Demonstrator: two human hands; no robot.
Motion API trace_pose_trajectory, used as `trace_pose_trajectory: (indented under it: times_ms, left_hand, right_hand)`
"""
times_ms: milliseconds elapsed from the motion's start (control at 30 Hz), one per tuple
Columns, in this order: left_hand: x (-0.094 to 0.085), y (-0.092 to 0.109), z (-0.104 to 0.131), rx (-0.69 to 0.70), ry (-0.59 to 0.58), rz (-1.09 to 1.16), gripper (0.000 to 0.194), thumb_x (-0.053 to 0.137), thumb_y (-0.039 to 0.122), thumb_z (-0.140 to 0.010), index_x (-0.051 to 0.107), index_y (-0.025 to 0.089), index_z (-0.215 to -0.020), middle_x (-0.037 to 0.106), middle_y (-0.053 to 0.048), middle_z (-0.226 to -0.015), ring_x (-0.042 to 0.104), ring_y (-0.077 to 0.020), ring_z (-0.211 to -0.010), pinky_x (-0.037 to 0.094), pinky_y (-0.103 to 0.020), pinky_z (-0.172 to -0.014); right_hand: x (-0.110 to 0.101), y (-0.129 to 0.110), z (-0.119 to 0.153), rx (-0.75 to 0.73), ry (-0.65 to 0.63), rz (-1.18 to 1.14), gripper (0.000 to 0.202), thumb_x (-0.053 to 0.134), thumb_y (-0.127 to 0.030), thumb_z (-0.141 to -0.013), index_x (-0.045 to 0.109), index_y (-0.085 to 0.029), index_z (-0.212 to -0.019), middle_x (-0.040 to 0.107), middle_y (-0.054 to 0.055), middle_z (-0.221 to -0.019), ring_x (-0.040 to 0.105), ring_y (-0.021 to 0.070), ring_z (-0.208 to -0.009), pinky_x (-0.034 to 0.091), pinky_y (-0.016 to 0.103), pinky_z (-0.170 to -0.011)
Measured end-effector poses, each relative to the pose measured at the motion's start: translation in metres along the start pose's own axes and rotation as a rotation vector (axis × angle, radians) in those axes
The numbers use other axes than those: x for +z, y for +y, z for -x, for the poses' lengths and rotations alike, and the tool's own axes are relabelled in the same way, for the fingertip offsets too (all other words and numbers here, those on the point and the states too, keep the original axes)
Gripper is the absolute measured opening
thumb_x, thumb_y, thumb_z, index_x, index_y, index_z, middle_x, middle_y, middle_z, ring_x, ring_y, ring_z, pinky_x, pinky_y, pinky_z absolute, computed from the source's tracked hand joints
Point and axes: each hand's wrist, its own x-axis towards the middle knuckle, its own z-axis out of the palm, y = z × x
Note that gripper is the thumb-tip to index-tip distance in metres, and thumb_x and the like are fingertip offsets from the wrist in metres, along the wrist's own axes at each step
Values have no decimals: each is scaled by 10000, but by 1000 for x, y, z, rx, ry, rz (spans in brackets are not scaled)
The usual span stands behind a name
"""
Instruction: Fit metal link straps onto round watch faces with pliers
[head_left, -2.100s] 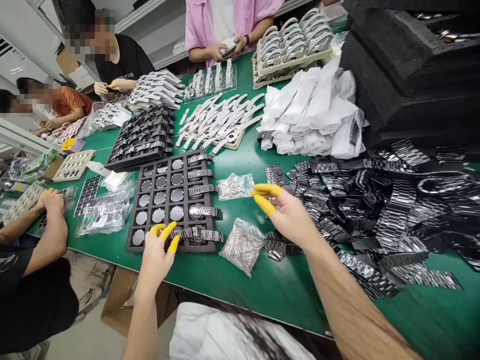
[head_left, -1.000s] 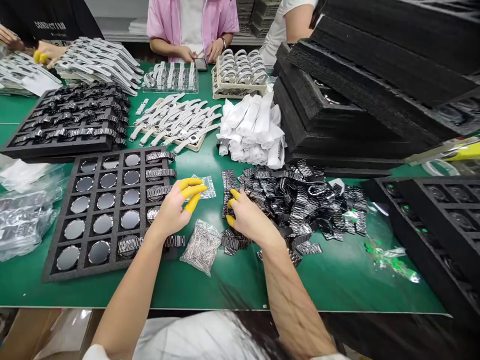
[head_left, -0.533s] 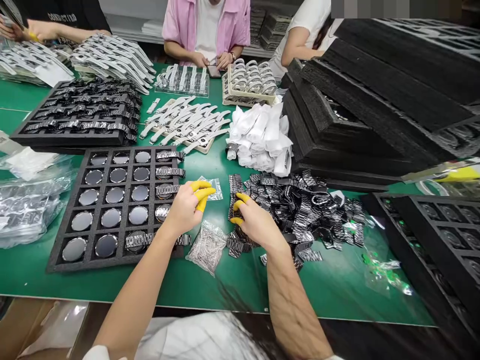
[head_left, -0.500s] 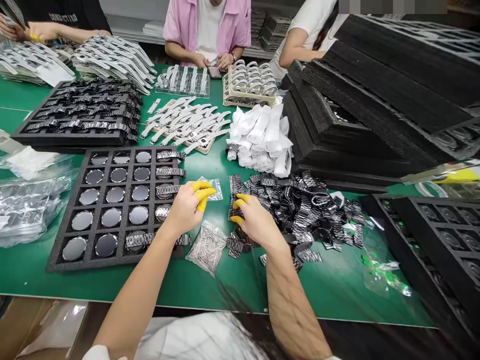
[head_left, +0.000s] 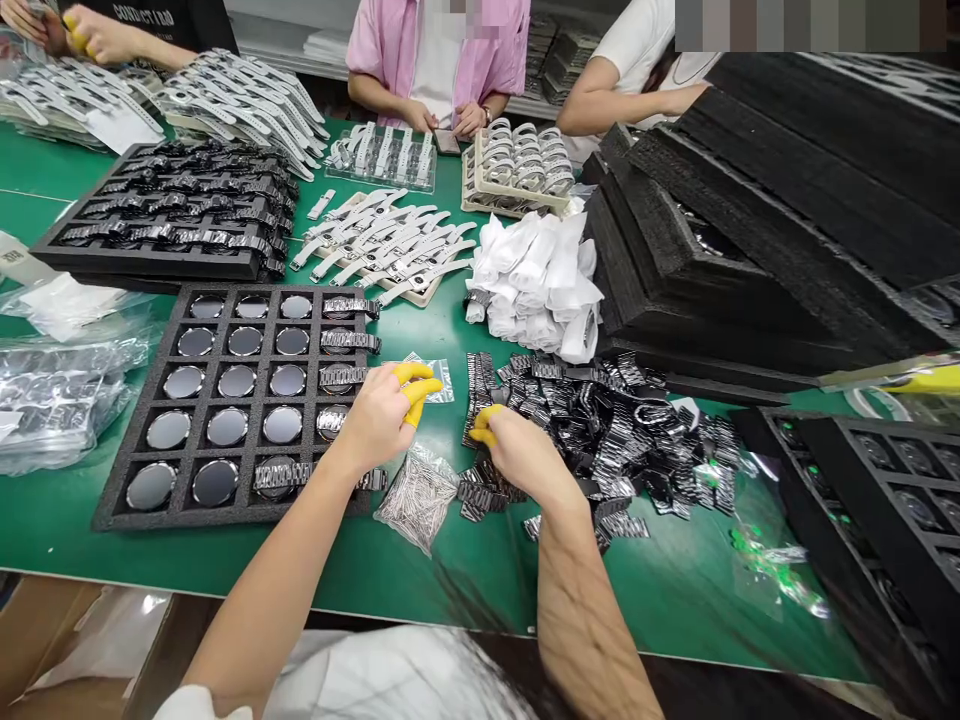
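Observation:
My left hand, with yellow covers on its fingers, hovers between the black foam tray and a small zip bag. Its fingers are bent together; whatever they may hold is too small to make out. My right hand has its yellow-covered thumb and fingertips closed at the left edge of a pile of black metal watch straps; what is between them is hidden. Round watch faces fill many tray compartments, some with black straps across them. A clear bag of thin metal pins lies between my forearms.
White-wrapped pieces lie beyond the strap pile, beside tall stacked black foam trays. White straps are farther back. Plastic bags lie at left. Across the table sits a person in a pink shirt, with others either side.
The whole view has shifted slightly. My right hand has drawn down a little and its fingers have closed more tightly. My left hand has stayed nearly in place.

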Motion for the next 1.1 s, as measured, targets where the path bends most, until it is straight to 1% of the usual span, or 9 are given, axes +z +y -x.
trace_pose_trajectory:
  times_ms: [100, 267, 400, 500, 633, 800, 867, 967, 1100]
  left_hand:
    - [-2, 3, -1, -10, -32, 8, 341, 506, 81, -1005, 725, 207, -1234, 732, -114, -1257, 650, -283, -1160, 535, -497, -967]
    - [-6, 16, -5, 26, -85, 154, 280, 579, 267, -1046, 672, 185, -1297, 670, -166, -1350, 603, -314, -1288, 487, -593, -1132]
    - [7, 33, -5, 71, -205, 276, 742, 739, 582, -920, 515, 176, -1499, 502, -238, -1575, 415, -379, -1525, 380, -615, -1251]
    - [28, 46, 3, 90, -394, 237, 843, 778, 633, -864, 513, 155, -1505, 479, -231, -1614, 353, -394, -1568, 369, -579, -1258]
    - [51, 63, 18, 103, -652, -15, 381, 686, 391, -979, 689, 114, -1240, 591, -224, -1499, 501, -392, -1432, 459, -529, -1125]
    - [60, 82, 19, -47, -628, -131, 373, 585, 404, -1014, 676, 106, -1219, 674, -203, -1267, 617, -343, -1111, 509, -457, -901]
    - [66, 88, 16, -138, -599, -142, 422, 546, 468, -1024, 670, 106, -1203, 676, -187, -1117, 610, -352, -1050, 503, -471, -867]
    - [79, 91, 12, -239, -600, -144, 331, 512, 340, -1030, 665, 83, -1171, 655, -209, -1090, 615, -369, -1065, 505, -488, -875]
    - [81, 87, 7, -310, -658, -95, 216, 529, 167, -968, 657, 95, -1127, 666, -184, -1042, 660, -338, -1015, 538, -460, -863]
  right_hand:
    - [-3, 6, -3, 57, 175, -240, 155, 473, -170, -999, 614, -230, -975, 730, 86, -1004, 685, 260, -919, 543, 383, -817]
    - [-15, -1, 3, 139, 697, -712, 193, 637, -431, -978, 620, -240, -964, 697, 48, -909, 669, 222, -787, 568, 360, -690]
    - [-23, -28, 21, 28, 863, -918, 257, 724, -475, -958, 599, -254, -919, 644, 9, -809, 615, 171, -634, 529, 310, -551]
    - [-21, -40, 26, 2, 703, -936, 223, 719, -464, -975, 641, -256, -959, 669, 10, -814, 630, 165, -618, 558, 318, -567]
    - [-16, -30, 15, 116, 607, -874, 279, 701, -515, -971, 701, -241, -1026, 744, 52, -938, 723, 210, -809, 615, 354, -691]
    - [-14, -7, 2, 244, 695, -871, 307, 666, -511, -977, 698, -219, -1065, 745, 52, -902, 712, 207, -792, 610, 366, -721]
    - [-9, -2, 1, 268, 594, -730, 293, 651, -483, -977, 696, -218, -1093, 747, 80, -986, 712, 241, -886, 610, 432, -833]
    - [0, 6, 2, 259, 417, -388, 295, 651, -450, -949, 692, -211, -1117, 716, 143, -1099, 660, 332, -1084, 548, 545, -1003]
    - [6, 21, 6, 244, 268, -220, 260, 596, -384, -946, 677, -208, -1119, 669, 159, -1123, 650, 341, -1055, 547, 546, -988]
